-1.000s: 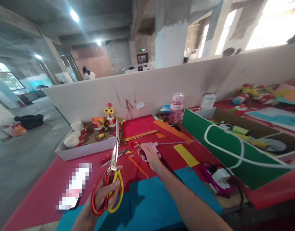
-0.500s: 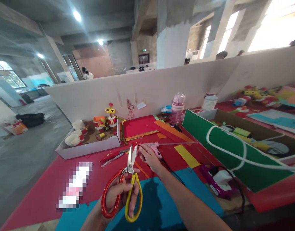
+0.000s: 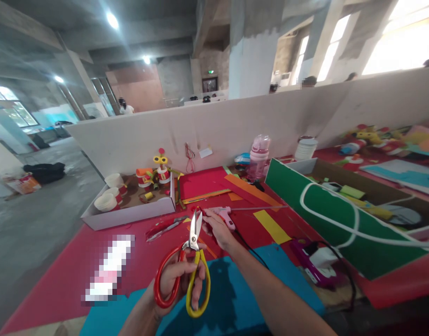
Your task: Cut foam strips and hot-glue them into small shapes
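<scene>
My left hand (image 3: 177, 280) is wrapped through the handles of a pair of scissors (image 3: 193, 240), one loop red and the other yellow. The blades point up and away from me, slightly apart. Close to their tips is a small red piece (image 3: 199, 209), apparently pinched in the fingertips of my right hand (image 3: 216, 227); its exact shape is too small to make out. Just beyond that hand lies a pink glue gun (image 3: 226, 217) with a black cord. A blue sheet (image 3: 221, 298) is spread below both hands.
At left stands a white box (image 3: 130, 215) with paper cups and a cup figure (image 3: 162, 172). Red sheets (image 3: 203, 182), orange strips (image 3: 251, 189) and a yellow strip (image 3: 272, 226) lie around. To the right are a green-sided box (image 3: 326, 224), a purple power strip (image 3: 310, 266) and a pink bottle (image 3: 259, 156).
My left hand and the scissors have shifted slightly right and up, bringing the blade tips closer to the red piece. My right hand has hardly moved.
</scene>
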`<state>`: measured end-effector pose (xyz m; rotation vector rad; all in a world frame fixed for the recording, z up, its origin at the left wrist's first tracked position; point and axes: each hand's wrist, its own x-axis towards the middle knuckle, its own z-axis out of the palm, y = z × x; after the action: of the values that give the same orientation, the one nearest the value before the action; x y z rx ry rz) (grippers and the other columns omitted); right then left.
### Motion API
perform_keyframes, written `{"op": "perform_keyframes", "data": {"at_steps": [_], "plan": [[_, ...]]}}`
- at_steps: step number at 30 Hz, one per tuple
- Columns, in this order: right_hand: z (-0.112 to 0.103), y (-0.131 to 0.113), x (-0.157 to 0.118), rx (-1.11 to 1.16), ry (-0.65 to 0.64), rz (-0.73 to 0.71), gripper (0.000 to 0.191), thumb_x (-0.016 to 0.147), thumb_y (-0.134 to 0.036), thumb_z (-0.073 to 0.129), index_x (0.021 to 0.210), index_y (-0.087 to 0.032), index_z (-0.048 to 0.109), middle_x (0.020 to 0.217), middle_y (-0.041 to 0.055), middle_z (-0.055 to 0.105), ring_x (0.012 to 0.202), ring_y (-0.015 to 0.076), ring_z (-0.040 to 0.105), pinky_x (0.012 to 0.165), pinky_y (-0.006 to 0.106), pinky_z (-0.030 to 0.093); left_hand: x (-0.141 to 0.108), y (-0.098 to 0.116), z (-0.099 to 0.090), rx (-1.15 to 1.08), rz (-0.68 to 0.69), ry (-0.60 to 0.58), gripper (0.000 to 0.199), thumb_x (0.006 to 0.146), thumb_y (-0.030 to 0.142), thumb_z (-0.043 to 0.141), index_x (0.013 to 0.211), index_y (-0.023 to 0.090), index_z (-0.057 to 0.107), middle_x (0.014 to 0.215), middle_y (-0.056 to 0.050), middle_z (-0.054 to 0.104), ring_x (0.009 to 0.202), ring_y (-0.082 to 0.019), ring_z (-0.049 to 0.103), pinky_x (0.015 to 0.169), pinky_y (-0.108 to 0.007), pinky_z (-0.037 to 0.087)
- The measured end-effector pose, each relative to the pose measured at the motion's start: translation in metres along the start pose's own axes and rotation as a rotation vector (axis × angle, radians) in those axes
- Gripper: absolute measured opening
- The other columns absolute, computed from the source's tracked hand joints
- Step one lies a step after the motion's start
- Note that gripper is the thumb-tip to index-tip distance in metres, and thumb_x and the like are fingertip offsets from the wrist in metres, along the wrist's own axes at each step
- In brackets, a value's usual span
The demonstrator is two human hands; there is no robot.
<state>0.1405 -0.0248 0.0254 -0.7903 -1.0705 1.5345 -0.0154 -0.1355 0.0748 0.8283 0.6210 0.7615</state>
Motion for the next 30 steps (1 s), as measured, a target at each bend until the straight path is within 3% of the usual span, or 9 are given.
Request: {"op": "perform_keyframes", "data": {"at_steps": [7, 13, 21, 30], "plan": [[0.0, -0.001, -0.001, -0.028, 0.005, 0.004, 0.025, 0.07, -0.029, 0.053, 0.093, -0.02, 0.056, 0.05, -0.0076, 0.044, 0.044, 0.0084, 0.036, 0.043, 0.022, 0.02, 0.001, -0.003, -0.003, -0.007, -0.007, 0.031, 0.046, 0.085, 0.02, 0.045, 0.131, 0.017, 0.042, 0.082, -0.006, 0.06, 0.048, -0.012, 0.057, 0.04, -0.024, 0.047], [0.001, 0.0, 0.001, 0.014, 0.044, 0.035, 0.037, 0.068, -0.028, 0.049, 0.103, -0.019, 0.056, 0.054, -0.0058, 0.049, 0.044, 0.0092, 0.042, 0.04, 0.021, 0.02, -0.002, 0.002, 0.007, -0.027, 0.007, 0.003, 0.042, 0.08, 0.027, 0.054, 0.12, 0.014, 0.05, 0.077, -0.006, 0.059, 0.049, -0.011, 0.055, 0.041, -0.022, 0.043], [0.001, 0.001, 0.001, 0.015, 0.042, 0.017, 0.035, 0.069, -0.028, 0.049, 0.101, -0.019, 0.056, 0.057, -0.0057, 0.049, 0.044, 0.0083, 0.043, 0.037, 0.02, 0.019, -0.002, 0.006, 0.013, -0.026, 0.004, 0.02, 0.041, 0.076, 0.026, 0.057, 0.115, 0.014, 0.053, 0.07, -0.004, 0.058, 0.045, -0.011, 0.052, 0.041, -0.022, 0.041], [0.003, -0.006, -0.002, -0.131, 0.02, 0.005, 0.031, 0.077, -0.043, 0.054, 0.099, -0.021, 0.056, 0.06, -0.0057, 0.05, 0.043, 0.0063, 0.039, 0.036, 0.018, 0.017, -0.004, 0.006, 0.014, -0.025, 0.004, 0.02, 0.041, 0.076, 0.027, 0.058, 0.114, 0.013, 0.054, 0.072, -0.004, 0.059, 0.046, -0.011, 0.052, 0.041, -0.022, 0.042]]}}
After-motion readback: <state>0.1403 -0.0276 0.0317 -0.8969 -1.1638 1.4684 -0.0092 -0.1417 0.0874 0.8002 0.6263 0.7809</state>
